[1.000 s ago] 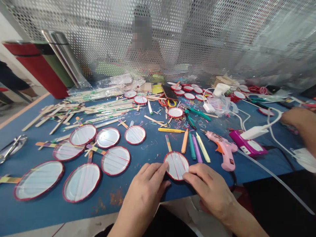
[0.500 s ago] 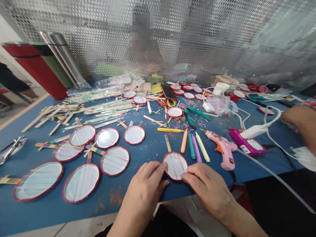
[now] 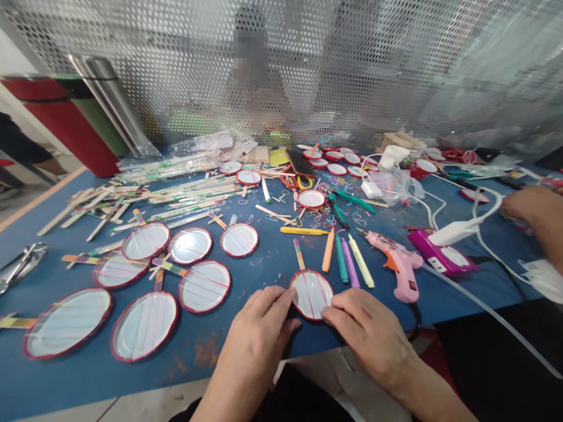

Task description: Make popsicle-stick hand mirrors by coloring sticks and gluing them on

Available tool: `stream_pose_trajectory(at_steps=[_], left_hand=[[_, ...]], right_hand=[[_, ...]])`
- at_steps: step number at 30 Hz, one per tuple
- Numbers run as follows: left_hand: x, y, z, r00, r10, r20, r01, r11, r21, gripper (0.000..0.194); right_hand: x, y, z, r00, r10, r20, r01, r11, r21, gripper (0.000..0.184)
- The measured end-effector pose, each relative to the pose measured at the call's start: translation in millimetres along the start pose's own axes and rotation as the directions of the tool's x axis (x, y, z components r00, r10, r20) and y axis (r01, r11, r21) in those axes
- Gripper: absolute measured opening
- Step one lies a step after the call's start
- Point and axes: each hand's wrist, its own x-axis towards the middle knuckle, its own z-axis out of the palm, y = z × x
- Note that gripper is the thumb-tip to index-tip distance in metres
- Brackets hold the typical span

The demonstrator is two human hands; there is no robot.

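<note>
A small toy banjo (image 3: 311, 296), made from a round lid with a red rim, bands across its face and a coloured craft-stick neck, lies near the table's front edge. Its neck points away from me. My left hand (image 3: 263, 334) pinches the rim at the left side. At the right side, the fingers of my right hand (image 3: 369, 331) are bent against the rim; their tips partly hide it. Just beyond lie orange, teal, purple and pale yellow markers (image 3: 361, 261), with a yellow marker (image 3: 305, 231) crosswise behind them. Farther left are several similar toy banjos (image 3: 205, 286).
A pink glue gun (image 3: 398, 264) and a purple power strip (image 3: 440, 252) with white cables lie on the right. Green-handled pliers (image 3: 338, 212), craft sticks (image 3: 94, 205) and red-rimmed lids (image 3: 337, 170) spread behind. Bottles (image 3: 65, 126) stand back left. Another person's arm (image 3: 536, 214) reaches in at right.
Both hands keep their places at the rim of the toy banjo. Only a very slight shift of the view shows.
</note>
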Motion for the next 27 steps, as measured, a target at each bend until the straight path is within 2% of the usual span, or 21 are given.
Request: stream_pose_trajectory(at_steps=[15, 21, 24, 27], left_hand=[[-0.2, 0.5, 1.5, 0.999, -0.036, 0.018, 0.036, 0.999, -0.012, 0.021], [-2.3, 0.3, 1.8, 0.998, -0.063, 0.017, 0.064, 0.998, -0.027, 0.022], [-3.6, 0.2, 1.6, 0.996, -0.086, 0.029, 0.088, 0.995, -0.039, 0.023], [-2.7, 1.6, 0.3, 0.995, -0.1, 0.027, 0.102, 0.993, -0.053, 0.022]], right_hand=[[7.2, 0.7, -1.6, 0.999, -0.037, -0.017, 0.036, 0.998, -0.042, 0.034], [6.2, -0.9, -8.6, 0.999, 0.021, 0.047, -0.026, 0.995, 0.1, 0.019], [3.3, -0.1, -9.4, 0.998, 0.058, -0.022, -0.054, 0.988, 0.145, 0.017], [3.5, 0.3, -7.4, 0.986, 0.096, -0.138, -0.084, 0.992, 0.091, 0.017]])
